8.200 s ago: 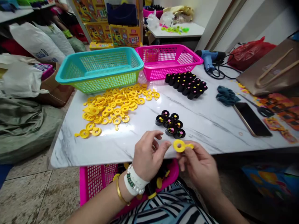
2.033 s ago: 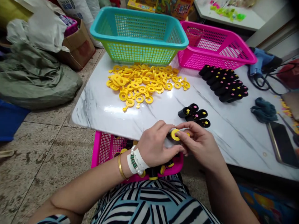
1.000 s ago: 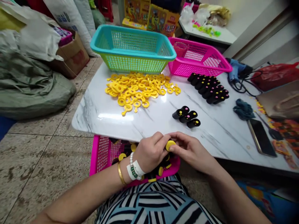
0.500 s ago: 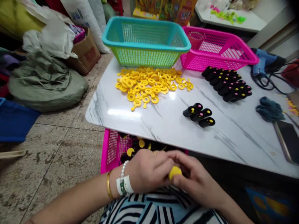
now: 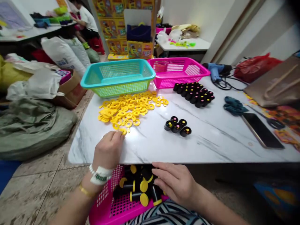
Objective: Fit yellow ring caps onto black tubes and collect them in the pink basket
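My left hand (image 5: 108, 150) reaches to the near edge of a pile of yellow plastic rings with tabs (image 5: 131, 107). Its fingertips are closed on one yellow ring (image 5: 123, 131) lying on the table. My right hand (image 5: 179, 184) hovers at the table's front edge, over the right side of a pink basket (image 5: 106, 200); its fingers are stretched out, with nothing visible in them. In that basket, on my lap, lie several black tubes with yellow caps (image 5: 144, 186). The right hand hides part of them.
Short black cylinders (image 5: 177, 127) stand on the marble-patterned table, with a larger block of them (image 5: 195, 93) behind. Further back are a turquoise basket (image 5: 117, 87) and another pink basket (image 5: 178, 82). A phone (image 5: 262, 130), dark cloth (image 5: 234, 106) and blue heat gun (image 5: 215, 72) lie rightward.
My hands have parted from above my lap. The left went forward to the yellow rings; the right opened, and the yellow-capped piece is gone from it. The view has tilted up.
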Demonstrator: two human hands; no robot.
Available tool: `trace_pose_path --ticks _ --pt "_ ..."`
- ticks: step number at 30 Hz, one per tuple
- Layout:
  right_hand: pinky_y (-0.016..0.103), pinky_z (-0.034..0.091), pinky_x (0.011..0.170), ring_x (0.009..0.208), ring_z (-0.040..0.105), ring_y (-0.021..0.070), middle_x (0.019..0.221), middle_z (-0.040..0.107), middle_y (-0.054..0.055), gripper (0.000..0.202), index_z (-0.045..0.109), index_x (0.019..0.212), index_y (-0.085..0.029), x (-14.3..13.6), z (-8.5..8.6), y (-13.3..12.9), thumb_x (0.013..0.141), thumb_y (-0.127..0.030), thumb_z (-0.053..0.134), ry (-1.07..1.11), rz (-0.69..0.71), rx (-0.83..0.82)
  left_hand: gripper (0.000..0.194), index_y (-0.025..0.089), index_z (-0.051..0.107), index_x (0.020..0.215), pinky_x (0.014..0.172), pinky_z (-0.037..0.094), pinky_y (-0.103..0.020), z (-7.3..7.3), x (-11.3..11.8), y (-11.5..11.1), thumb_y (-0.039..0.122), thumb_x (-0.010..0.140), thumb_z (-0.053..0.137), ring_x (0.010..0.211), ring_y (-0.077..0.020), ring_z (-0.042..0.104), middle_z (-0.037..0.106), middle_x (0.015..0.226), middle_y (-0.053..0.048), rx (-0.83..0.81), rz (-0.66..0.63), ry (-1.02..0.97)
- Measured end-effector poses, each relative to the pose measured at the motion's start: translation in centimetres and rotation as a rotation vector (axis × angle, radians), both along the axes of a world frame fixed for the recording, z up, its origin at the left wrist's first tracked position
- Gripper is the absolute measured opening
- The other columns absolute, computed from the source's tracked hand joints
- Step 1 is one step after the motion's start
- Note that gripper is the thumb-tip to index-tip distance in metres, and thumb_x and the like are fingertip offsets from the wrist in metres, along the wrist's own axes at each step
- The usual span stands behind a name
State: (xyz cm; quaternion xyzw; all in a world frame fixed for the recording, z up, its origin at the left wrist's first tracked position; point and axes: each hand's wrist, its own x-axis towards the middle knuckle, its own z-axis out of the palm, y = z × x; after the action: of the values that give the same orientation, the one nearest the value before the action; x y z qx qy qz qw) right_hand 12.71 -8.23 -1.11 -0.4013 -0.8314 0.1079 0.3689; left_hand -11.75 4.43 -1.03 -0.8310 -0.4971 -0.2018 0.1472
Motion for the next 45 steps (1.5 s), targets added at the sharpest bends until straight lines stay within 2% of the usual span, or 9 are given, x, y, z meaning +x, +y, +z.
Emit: trace_pose_path --ticks 4,9,12,17,20,26,31,36,45 --pt "0.029 0.06 0.083 0.104 0.069 0.0214 0.117 0.07 0.016 0.035 0.061 0.122 -0.015 1.1 0.4 0.4 0.087 -0.01 0.061 0.099 -0.137 0.021 0.013 0.018 0.058 0.104 0.067 0.048 -0.033 1.9 1.9 -3.3 0.023 0.093 0.054 0.077 -0.0225 0.064 0.068 0.088 -0.007 0.044 -0.061 -0.027" --pt "0.035 0.06 0.084 0.104 0.068 0.023 0.117 0.069 0.014 0.047 0.048 0.137 -0.016 0.8 0.2 2.2 0.09 -0.011 0.056 0.102 -0.217 -0.004 0.012 0.018 0.056 0.1 0.068 0.05 -0.027 3.4 7.4 -5.4 0.017 0.095 0.045 0.075 -0.0164 0.064 0.067 0.085 -0.004 -0.303 -0.351 -0.299" --pt "0.034 0.06 0.076 0.086 0.07 0.0212 0.099 0.073 0.011 0.041 0.051 0.132 -0.014 1.3 -0.3 3.5 0.092 -0.008 0.05 0.077 -0.298 -0.033 0.01 0.019 0.056 0.098 0.067 0.05 -0.026 3.0 9.9 -4.0 0.018 0.094 0.046 0.074 -0.0146 0.064 0.067 0.083 -0.002 -0.425 -0.414 -0.404" --pt "0.032 0.057 0.079 0.086 0.069 0.0193 0.096 0.072 0.008 0.028 0.064 0.112 -0.018 2.9 -0.3 3.7 0.09 -0.007 0.051 0.188 -0.396 -0.148 0.009 0.017 0.058 0.096 0.065 0.048 -0.025 1.5 11.9 1.6 0.018 0.087 0.056 0.067 -0.0123 0.061 0.067 0.08 -0.001 -0.415 -0.275 -0.526" --pt "0.035 0.056 0.079 0.086 0.068 0.0203 0.093 0.072 0.007 0.033 0.066 0.112 -0.022 3.2 0.0 2.0 0.086 -0.004 0.054 0.233 -0.392 -0.101 0.008 0.016 0.06 0.092 0.067 0.048 -0.025 0.5 12.2 3.7 0.017 0.085 0.057 0.068 -0.0119 0.06 0.067 0.078 -0.001 -0.454 -0.22 -0.564" --pt "0.028 0.055 0.063 0.068 0.069 0.0162 0.081 0.074 0.0 0.041 0.064 0.118 -0.026 3.9 -0.8 -1.8 0.083 -0.006 0.059 0.177 -0.032 -0.259 0.019 0.014 0.061 0.096 0.066 0.047 -0.025 0.6 12.2 3.7 0.03 0.086 0.059 0.065 -0.0097 0.057 0.066 0.082 -0.001 -0.635 -0.285 -0.621" --pt "0.027 0.054 0.07 0.081 0.072 0.0178 0.097 0.075 0.007 0.023 0.067 0.113 -0.019 3.3 -4.5 -3.0 0.09 -0.022 0.061 -0.078 -0.153 -0.372 0.051 0.015 0.062 0.107 0.071 0.046 -0.029 1.0 13.3 3.3 0.052 0.074 0.073 0.074 -0.0149 0.058 0.065 0.088 -0.003 -0.625 -0.354 -0.489" --pt "0.026 0.05 0.062 0.071 0.068 0.0177 0.084 0.071 0.007 0.021 0.072 0.106 -0.019 -0.1 -6.9 -2.2 0.093 -0.026 0.057 -0.208 -0.23 -0.332 0.045 0.021 0.065 0.108 0.07 0.045 -0.029 0.4 14.4 3.3 0.049 0.074 0.074 0.072 -0.0156 0.056 0.062 0.089 -0.002 -0.595 -0.329 -0.456" --pt "0.027 0.047 0.062 0.067 0.059 0.0155 0.075 0.061 0.004 0.013 0.062 0.089 -0.017 1.4 -2.8 -2.2 0.092 -0.017 0.05 0.228 0.006 -0.605 0.021 0.014 0.063 0.094 0.075 0.048 -0.031 0.8 10.8 0.6 0.023 0.075 0.065 0.078 -0.0174 0.056 0.058 0.088 -0.004 -0.562 -0.337 -0.461"
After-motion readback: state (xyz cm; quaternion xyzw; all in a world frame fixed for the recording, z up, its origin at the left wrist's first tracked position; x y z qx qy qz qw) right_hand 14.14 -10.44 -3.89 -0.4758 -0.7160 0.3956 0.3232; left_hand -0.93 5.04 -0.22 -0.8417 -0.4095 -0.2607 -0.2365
